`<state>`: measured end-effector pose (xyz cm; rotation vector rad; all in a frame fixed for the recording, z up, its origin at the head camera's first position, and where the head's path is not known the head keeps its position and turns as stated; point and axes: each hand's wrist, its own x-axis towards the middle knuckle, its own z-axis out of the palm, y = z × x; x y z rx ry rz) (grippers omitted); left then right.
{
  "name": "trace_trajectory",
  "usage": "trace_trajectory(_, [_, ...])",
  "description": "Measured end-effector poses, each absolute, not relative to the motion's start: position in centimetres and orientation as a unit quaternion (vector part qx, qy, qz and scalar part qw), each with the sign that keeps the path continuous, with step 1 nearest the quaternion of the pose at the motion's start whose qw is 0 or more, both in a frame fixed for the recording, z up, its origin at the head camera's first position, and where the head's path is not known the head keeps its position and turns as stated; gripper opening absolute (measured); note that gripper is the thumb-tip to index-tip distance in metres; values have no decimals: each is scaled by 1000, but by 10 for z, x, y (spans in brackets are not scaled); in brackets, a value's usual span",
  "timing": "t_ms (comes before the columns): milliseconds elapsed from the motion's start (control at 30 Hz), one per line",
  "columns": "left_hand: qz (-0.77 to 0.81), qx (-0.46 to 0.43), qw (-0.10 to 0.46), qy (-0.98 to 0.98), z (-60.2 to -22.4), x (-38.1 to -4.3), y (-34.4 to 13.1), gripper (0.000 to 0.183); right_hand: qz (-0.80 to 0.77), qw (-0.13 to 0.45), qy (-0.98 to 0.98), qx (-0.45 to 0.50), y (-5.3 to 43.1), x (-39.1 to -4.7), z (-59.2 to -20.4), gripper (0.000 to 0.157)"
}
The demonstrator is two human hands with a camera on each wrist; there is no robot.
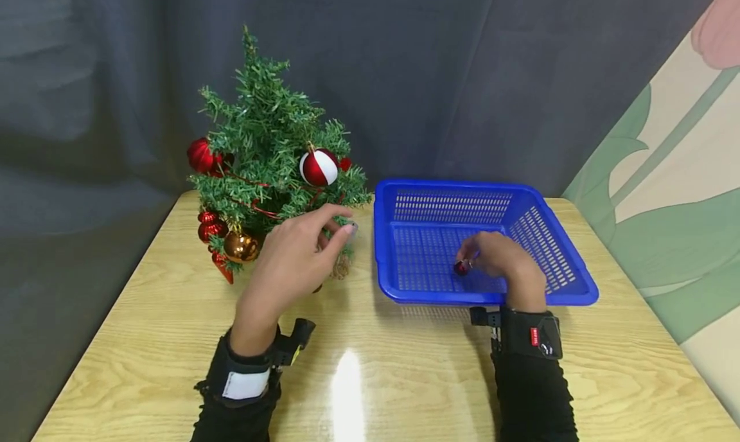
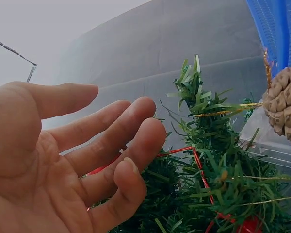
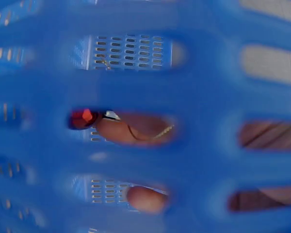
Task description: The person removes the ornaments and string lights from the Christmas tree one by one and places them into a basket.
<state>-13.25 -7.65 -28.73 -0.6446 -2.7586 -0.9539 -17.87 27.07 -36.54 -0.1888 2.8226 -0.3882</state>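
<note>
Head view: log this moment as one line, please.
right hand: holds small red ornament inside blue basket | left hand: holds nothing, near Christmas tree | on tree: red-and-white bauble, gold bauble

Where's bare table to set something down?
Bare tabletop between the left sleeve and right sleeve, in front of the blue basket; also right of the right sleeve. Crowded: around the tree, with its ornaments and the left hand.
</note>
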Motion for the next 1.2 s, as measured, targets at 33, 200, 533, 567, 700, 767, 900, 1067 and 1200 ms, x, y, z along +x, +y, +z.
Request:
trace_trajectory(33, [-317,-213,73,-921,-288,-132,-77,30,-134,147,978,-60,270,-179,-366,23])
trace_trajectory(200, [-318,-210,81,-921,-288,-131,-77,29,-120,150,980,-50,271,-179,-368,22])
trace_trajectory(533, [-310,-209,85,-924,-286,-128,-75,29,-122,144,981,-45,270,-178,-365,25])
trace_trajectory(567, [-307,-208,87,-924,-286,-128,-75,29,-123,143,981,-46,270,-178,-364,24])
trace_trajectory(700, [-307,-205,91,-925,-286,-127,-76,29,-129,130,981,-60,270,-177,-363,22])
trace_trajectory(767, [-309,-204,91,-924,-286,-127,-77,30,-130,118,981,-77,271,-177,-362,22])
trace_trajectory(900, [-311,-206,90,-923,-286,-127,-77,30,-139,102,980,-97,273,-175,-359,28])
trace_trajectory(1067, [-312,-206,94,-923,-285,-127,-78,29,-145,80,982,-91,270,-168,-347,26])
trace_trajectory(1200, [-322,-210,102,-918,-284,-126,-77,28,-147,45,984,-92,265,-157,-332,22])
